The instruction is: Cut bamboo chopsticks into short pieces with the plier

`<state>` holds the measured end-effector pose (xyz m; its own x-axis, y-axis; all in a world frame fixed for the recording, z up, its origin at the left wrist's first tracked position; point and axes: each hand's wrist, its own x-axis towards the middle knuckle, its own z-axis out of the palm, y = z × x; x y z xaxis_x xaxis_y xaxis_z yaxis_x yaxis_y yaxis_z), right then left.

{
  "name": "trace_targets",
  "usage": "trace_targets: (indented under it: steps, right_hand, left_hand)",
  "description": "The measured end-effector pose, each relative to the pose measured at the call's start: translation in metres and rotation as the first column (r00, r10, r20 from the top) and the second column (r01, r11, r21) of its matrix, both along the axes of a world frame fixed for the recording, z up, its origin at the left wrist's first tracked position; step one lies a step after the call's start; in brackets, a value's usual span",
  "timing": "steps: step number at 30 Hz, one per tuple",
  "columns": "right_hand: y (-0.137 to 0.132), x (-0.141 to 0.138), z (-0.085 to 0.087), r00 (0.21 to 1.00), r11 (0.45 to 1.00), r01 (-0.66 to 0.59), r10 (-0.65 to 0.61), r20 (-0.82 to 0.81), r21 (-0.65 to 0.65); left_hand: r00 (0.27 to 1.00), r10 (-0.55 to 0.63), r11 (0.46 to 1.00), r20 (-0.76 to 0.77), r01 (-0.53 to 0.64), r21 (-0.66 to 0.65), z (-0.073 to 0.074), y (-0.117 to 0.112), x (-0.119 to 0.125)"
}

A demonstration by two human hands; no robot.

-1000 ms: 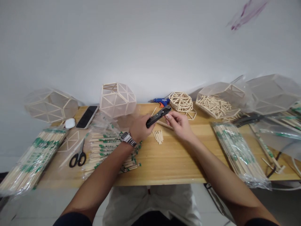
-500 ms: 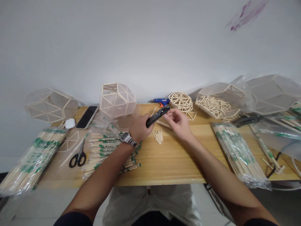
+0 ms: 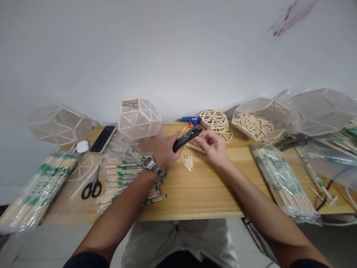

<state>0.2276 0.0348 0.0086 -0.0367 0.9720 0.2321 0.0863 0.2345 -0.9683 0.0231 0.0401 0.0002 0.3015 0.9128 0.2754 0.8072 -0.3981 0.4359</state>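
Observation:
My left hand [image 3: 166,152] is wrapped around a long black hand tool [image 3: 186,138] with small silver rivets; its exact kind is not clear. At the far end of this tool, my right hand [image 3: 213,147] is closed in a pinch with thumb and fingertips together. What lies between those fingertips is too small to make out. Beneath the tool, a thin wooden strip [image 3: 195,148] runs toward the right hand. Just below, a small group of short cut wooden sticks [image 3: 187,162] lies on the wooden table [image 3: 200,193].
Paper-wrapped chopsticks [image 3: 125,178] lie left of centre, beside scissors [image 3: 92,187] and a phone [image 3: 103,139]. Behind are a blue glue gun [image 3: 191,120], a stick lattice [image 3: 214,121] and a polyhedron holding cut sticks [image 3: 253,124]. A bagged chopstick pack [image 3: 284,182] lies right.
My right hand has shifted very slightly to the right at the tool's end. The left hand keeps its hold on the black tool, almost unmoved.

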Motion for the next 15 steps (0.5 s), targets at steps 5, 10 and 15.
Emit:
trace_targets:
  steps: [5,10,15]
  right_hand:
    - [-0.0008,0.0016,0.0012,0.998,0.999,-0.046,0.046,-0.04,-0.008]
    - [-0.0011,0.0019,0.0065,0.994,0.994,-0.105,0.104,-0.038,-0.028]
    - [-0.0009,0.0028,0.0079,0.991,0.991,-0.128,0.127,-0.032,-0.028]
  left_hand:
    - [0.999,-0.031,0.999,0.039,0.03,0.024,0.0012,-0.0001,-0.0007]
    - [0.998,-0.04,0.999,0.045,0.039,0.037,0.0007,0.0002,-0.0014]
    - [0.999,-0.042,0.998,0.024,0.041,0.039,0.0003,0.0014,-0.0027]
